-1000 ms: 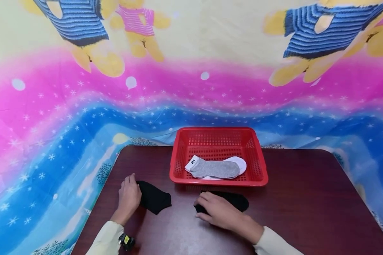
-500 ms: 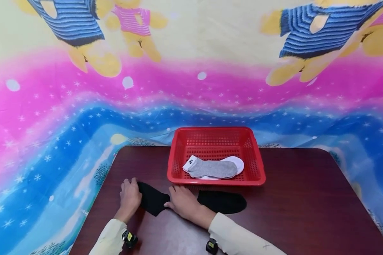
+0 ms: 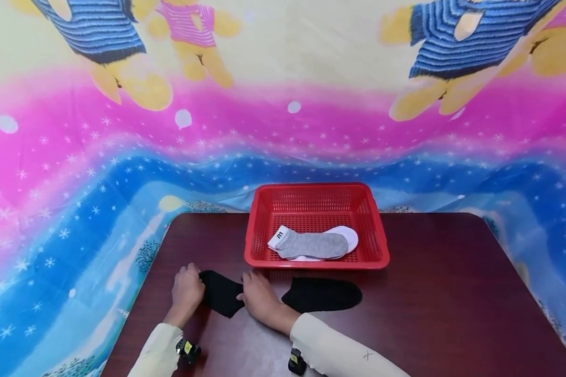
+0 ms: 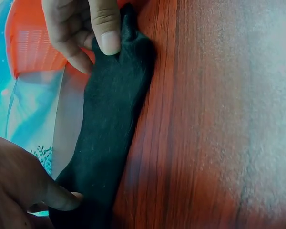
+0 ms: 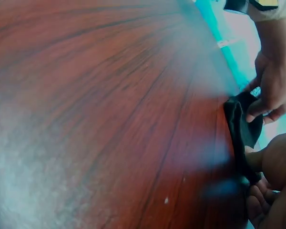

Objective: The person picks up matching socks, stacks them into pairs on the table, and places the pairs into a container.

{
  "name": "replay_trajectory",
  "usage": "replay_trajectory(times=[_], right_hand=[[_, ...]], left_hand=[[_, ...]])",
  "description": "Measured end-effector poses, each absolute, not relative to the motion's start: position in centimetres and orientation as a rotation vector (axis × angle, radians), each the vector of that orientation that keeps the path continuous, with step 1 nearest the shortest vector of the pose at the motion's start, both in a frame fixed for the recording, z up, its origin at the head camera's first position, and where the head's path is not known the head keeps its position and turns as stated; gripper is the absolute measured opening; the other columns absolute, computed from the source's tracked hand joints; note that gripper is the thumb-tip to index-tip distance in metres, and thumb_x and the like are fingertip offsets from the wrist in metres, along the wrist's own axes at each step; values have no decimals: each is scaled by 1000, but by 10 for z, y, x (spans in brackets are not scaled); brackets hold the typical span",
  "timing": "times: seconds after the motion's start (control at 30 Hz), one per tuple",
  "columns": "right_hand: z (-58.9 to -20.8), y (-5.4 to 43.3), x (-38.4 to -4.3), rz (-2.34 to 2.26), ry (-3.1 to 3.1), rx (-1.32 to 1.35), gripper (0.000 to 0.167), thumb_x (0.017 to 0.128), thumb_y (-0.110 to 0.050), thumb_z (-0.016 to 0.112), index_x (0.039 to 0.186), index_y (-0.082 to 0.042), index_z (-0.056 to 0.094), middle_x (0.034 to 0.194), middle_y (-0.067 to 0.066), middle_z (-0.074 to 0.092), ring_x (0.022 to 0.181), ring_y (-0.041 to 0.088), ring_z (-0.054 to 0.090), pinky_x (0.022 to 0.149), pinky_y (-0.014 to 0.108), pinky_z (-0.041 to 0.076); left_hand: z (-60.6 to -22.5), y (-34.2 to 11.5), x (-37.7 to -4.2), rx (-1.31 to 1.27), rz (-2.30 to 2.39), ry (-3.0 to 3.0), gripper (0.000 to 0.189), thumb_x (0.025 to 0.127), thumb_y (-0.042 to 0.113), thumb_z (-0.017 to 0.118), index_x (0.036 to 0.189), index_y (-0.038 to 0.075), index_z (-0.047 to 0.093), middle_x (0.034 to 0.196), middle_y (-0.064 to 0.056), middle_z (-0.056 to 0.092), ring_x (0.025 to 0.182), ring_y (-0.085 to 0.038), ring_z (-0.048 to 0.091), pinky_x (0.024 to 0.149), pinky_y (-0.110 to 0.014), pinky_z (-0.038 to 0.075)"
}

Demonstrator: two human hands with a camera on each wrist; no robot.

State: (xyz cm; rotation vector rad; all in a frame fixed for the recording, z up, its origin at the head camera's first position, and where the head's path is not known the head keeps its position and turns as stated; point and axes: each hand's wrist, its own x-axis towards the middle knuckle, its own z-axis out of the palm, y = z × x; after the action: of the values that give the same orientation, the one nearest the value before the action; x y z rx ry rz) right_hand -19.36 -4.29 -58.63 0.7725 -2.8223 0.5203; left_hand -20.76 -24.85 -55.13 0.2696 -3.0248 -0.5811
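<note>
A black ankle sock (image 3: 221, 294) is stretched between my two hands at the left of the table. At its left end, my left hand (image 3: 187, 288) pinches the fabric; the thumb lies on top in the left wrist view. The other end is pinched by my right hand (image 3: 261, 297), whose thumb presses on the bunched sock (image 4: 109, 109). In the right wrist view the sock (image 5: 245, 124) looks lifted at an angle along one side. A second black sock (image 3: 323, 294) lies flat just right of my right hand, touched by neither hand.
Behind the socks stands a red plastic basket (image 3: 317, 264) holding a grey sock (image 3: 313, 245) with a white cuff and a white sock (image 3: 351, 238). The dark wooden table (image 3: 443, 293) meets a patterned cloth backdrop (image 3: 283, 136) at its far edge.
My right hand has left the second black sock, moved left and taken hold of the right end of the first one. My left hand has stayed at the same end.
</note>
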Motion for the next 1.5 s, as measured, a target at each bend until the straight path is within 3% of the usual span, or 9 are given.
replay_trajectory(times=[0.2, 0.37, 0.6, 0.83, 0.93, 1.1, 1.2, 1.37, 1.5], right_hand=[[-582, -39, -195, 676, -2858, 779, 19, 88, -22, 78, 98, -12, 65, 93, 1, 63, 89, 18, 62, 77, 28, 52], [-579, -35, -194, 969, -2855, 729, 16, 92, -17, 75, 104, -12, 66, 101, 1, 68, 95, 16, 65, 82, 27, 54], [-572, -24, -187, 1465, -2797, 506, 14, 90, -10, 75, 99, -10, 65, 94, 3, 70, 86, 12, 63, 78, 26, 51], [-560, 0, -177, 1848, -2737, 315, 19, 87, -11, 76, 99, -4, 64, 91, 5, 66, 79, 7, 51, 72, 22, 41], [-558, 20, -170, 1903, -2756, 298, 19, 88, -12, 76, 100, -4, 64, 97, 7, 67, 88, 12, 57, 77, 24, 45], [-559, 62, -155, 1963, -2762, 256, 21, 89, -14, 76, 103, -4, 64, 106, 8, 67, 111, 23, 63, 98, 36, 51], [-563, 88, -146, 1952, -2743, 196, 20, 88, -12, 78, 102, -5, 65, 104, 7, 68, 109, 19, 63, 101, 35, 51], [-566, 129, -132, 1948, -2733, 64, 21, 86, -9, 80, 100, -5, 66, 98, 6, 68, 93, 6, 60, 90, 22, 49], [-565, 155, -122, 1953, -2760, 47, 22, 87, -8, 78, 103, -2, 64, 96, 8, 65, 81, 3, 53, 76, 19, 44]], left_hand=[[-545, -257, -204, 243, -601, -3070, 22, 86, -7, 53, 104, -8, 67, 100, -26, 70, 94, -45, 67, 83, -58, 55], [-535, -265, -205, 243, -753, -3097, 17, 91, -3, 62, 103, -4, 74, 101, -25, 74, 92, -44, 68, 80, -55, 56], [-525, -264, -206, 341, -1198, -3124, 15, 94, 0, 67, 108, -3, 73, 103, -20, 72, 89, -28, 67, 72, -36, 53], [-519, -245, -198, 173, -1637, -3028, 20, 91, -7, 66, 111, -11, 66, 92, -18, 72, 76, -20, 67, 68, -34, 56], [-517, -233, -193, 81, -1748, -3007, 20, 92, -6, 66, 111, -13, 65, 90, -17, 72, 75, -19, 68, 66, -34, 57], [-518, -207, -182, -91, -1903, -2957, 24, 92, -4, 66, 112, -16, 62, 92, -20, 73, 76, -15, 66, 65, -29, 55], [-521, -186, -175, -141, -1965, -2900, 23, 89, -7, 67, 110, -16, 62, 92, -22, 72, 75, -13, 64, 64, -24, 52], [-526, -148, -160, -126, -2033, -2792, 24, 82, -16, 66, 104, -16, 61, 85, -18, 65, 71, -11, 56, 62, -18, 46], [-531, -127, -146, -231, -1997, -2804, 28, 75, -18, 69, 102, -13, 63, 82, -15, 63, 70, -9, 52, 61, -17, 44]])
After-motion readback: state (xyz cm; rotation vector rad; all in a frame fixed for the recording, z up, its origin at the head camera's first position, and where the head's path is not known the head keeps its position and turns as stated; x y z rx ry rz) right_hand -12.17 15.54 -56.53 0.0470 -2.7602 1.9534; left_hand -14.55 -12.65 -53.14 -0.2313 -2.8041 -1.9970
